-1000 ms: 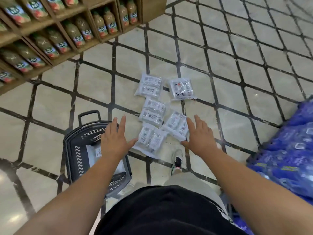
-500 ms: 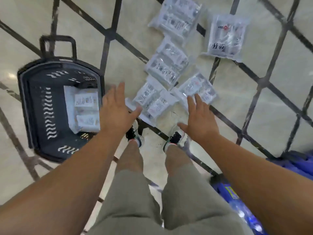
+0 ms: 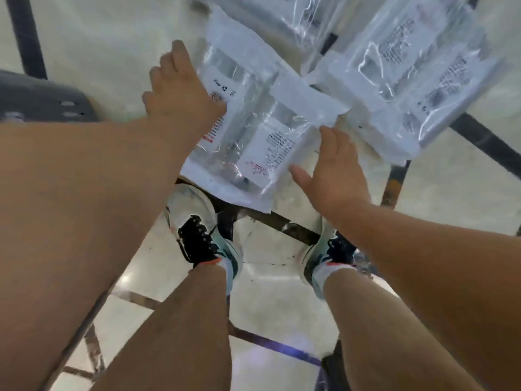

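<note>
A clear plastic packet (image 3: pixel 253 131) with white printed labels lies on the tiled floor just ahead of my shoes. My left hand (image 3: pixel 180 88) lies at its left edge with straight fingers, the thumb over the packet's printed corner. My right hand (image 3: pixel 335 170) is at the packet's right edge, fingers straight and thumb spread, touching or nearly touching it. A second packet (image 3: pixel 417 80) lies to the right, overlapping the first one's corner. A third packet (image 3: pixel 284 18) is partly cut off at the top.
The rim of a dark shopping basket (image 3: pixel 42 100) shows at the left edge. My two shoes (image 3: pixel 203 230) stand right behind the nearest packet. Dark lines cross the pale floor tiles (image 3: pixel 282 306).
The view has dropped much closer to the floor. Both hands have gone down to the two sides of the nearest packet, and the basket has slid almost out of view to the left.
</note>
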`<state>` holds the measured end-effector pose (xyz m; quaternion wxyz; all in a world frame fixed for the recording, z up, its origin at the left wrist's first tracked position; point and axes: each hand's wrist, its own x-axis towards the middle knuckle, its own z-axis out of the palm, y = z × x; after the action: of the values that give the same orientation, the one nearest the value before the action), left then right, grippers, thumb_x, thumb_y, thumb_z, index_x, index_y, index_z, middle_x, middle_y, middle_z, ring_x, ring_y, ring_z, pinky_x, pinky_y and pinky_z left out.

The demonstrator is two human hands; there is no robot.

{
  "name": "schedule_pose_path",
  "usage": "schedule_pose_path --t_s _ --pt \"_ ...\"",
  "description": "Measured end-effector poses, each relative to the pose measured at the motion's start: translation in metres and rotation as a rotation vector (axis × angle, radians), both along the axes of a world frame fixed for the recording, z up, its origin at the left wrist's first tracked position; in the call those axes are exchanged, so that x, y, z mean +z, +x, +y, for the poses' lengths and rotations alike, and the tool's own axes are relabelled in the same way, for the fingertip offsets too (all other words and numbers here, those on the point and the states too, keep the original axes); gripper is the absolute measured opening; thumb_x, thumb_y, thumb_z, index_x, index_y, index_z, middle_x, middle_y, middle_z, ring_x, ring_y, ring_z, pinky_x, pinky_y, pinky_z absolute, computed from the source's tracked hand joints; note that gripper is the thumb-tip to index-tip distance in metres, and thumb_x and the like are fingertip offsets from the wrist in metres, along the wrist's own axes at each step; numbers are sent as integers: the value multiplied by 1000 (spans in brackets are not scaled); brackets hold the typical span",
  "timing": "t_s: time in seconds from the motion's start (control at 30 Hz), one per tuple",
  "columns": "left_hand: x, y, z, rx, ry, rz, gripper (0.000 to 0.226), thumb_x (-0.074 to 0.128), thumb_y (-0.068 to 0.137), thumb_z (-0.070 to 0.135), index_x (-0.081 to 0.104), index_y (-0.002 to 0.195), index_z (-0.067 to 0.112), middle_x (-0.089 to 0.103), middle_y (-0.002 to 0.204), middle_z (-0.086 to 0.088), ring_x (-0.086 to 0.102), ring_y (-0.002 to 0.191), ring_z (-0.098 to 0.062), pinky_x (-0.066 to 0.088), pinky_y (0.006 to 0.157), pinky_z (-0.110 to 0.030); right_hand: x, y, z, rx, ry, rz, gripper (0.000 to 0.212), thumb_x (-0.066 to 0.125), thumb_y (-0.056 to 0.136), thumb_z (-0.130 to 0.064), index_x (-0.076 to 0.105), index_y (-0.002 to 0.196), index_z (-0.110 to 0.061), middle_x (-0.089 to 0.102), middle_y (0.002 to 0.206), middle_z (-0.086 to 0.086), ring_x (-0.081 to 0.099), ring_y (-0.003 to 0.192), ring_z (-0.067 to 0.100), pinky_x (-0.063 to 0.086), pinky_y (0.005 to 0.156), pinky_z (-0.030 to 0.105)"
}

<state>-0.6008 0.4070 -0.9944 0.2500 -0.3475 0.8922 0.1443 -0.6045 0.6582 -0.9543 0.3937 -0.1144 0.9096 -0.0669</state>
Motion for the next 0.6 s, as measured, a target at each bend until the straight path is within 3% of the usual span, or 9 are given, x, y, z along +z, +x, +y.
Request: schedule_pose_path --t_s 0.13,0.2,0.27,0.43,0.53,0.6 --pt "-30 0 -9 67 127 93 91 59 76 41 16 152 18 41 141 -12 42 126 -34 43 96 -48 -40 15 -26 -525 -20 -97 99 69 88 -48 7 156 -13 31 152 12 40 133 30 41 105 44" --pt "-33 -1 -14 127 197 78 93 64 78 41 15 153 18 44 139 -14 47 124 -34 43 94 -41 -57 19 -42 -850 -87 -198 103 72 82 -39 3 154 -18 47 140 12 53 116 29 47 99 44" --pt "-32 -5 -21 194 260 34 99 73 77 39 14 154 19 46 140 -13 51 122 -32 44 91 -36 -66 22 -55 -1024 -131 -231 103 74 74 -36 6 150 -21 55 127 11 58 105 28 51 95 44" --pt "-15 -11 -35 120 274 -20 107 85 67 40 24 150 16 47 138 -12 52 121 -32 46 98 -42 -59 19 -57 -1008 -137 -214 97 72 67 -40 14 142 -19 54 124 14 59 103 31 51 94 47" --pt "11 -3 -30 122 262 12 97 85 67 39 31 145 14 48 134 -13 54 117 -32 44 92 -35 -33 12 -46 -958 -172 -182 98 68 57 -48 17 138 -27 57 123 10 62 101 30 55 89 47" --pt "42 5 -22 161 245 39 93 84 68 39 33 141 14 48 132 -14 54 113 -33 44 88 -35 -1 5 -38 -905 -186 -170 96 71 62 -45 17 140 -28 56 125 7 62 102 29 56 88 47"
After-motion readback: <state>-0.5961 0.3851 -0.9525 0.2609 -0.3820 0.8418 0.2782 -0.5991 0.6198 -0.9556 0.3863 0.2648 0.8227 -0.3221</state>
